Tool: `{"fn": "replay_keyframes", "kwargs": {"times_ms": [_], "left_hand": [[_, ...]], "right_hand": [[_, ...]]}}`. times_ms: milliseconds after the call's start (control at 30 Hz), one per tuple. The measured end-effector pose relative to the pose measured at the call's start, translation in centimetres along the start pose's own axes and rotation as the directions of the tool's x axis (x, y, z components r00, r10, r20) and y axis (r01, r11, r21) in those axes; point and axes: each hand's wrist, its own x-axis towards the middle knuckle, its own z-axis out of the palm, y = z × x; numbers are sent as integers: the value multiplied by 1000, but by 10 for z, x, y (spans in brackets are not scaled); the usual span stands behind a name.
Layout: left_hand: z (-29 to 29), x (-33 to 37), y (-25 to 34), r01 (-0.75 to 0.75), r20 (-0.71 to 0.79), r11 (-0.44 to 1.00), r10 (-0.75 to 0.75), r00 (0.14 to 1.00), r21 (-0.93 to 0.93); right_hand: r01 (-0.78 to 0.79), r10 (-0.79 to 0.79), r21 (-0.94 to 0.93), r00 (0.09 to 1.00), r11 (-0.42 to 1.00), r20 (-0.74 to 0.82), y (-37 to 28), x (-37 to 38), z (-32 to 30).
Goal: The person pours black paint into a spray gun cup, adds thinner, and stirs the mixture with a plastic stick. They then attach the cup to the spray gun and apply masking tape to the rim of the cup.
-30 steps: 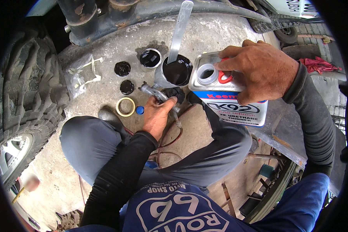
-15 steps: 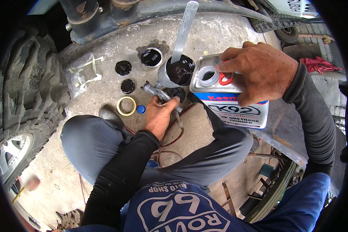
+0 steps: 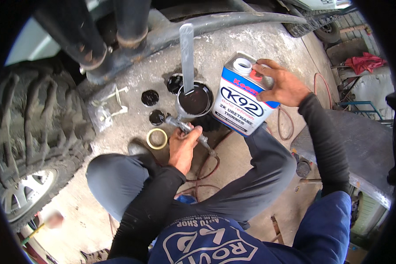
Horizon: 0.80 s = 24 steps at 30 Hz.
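Observation:
My left hand (image 3: 183, 148) is closed round the metal body of a spray gun (image 3: 183, 127). The gun's open cup (image 3: 179, 108) holds dark liquid, and a flat mixing stick (image 3: 187, 55) stands in it, leaning on the rim. To the right of the cup, my right hand (image 3: 286, 87) grips the top of a rectangular thinner can (image 3: 238, 102), fingers by its red handle (image 3: 255, 75). The can is nearly upright, its white spout (image 3: 242, 65) uncapped and apart from the cup. Behind the cup sits a small can of dark liquid (image 3: 174, 82), partly hidden.
Two round dark lids (image 3: 150, 97) and a tape roll (image 3: 157, 139) lie on the concrete (image 3: 242, 37). A crumpled plastic bag (image 3: 108, 108) is by the big tire (image 3: 35, 127) at left. A reddish hose (image 3: 218, 163) runs between my legs; a metal panel (image 3: 339, 136) is right.
The thinner can has tipped back from over the cup to nearly upright; the thin stream from its spout has stopped. My left hand still holds the spray gun. The whole view has shifted.

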Motion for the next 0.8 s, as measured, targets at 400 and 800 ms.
{"fn": "replay_keyframes", "kwargs": {"times_ms": [400, 800], "left_hand": [[-2, -3, 0, -3, 30, 999, 2, 1000, 34], [3, -15, 5, 36, 41, 998, -39, 998, 59]], "right_hand": [[-521, 541, 146, 807, 841, -237, 34, 106, 158], [79, 82, 859, 987, 505, -139, -43, 65, 68]]}}
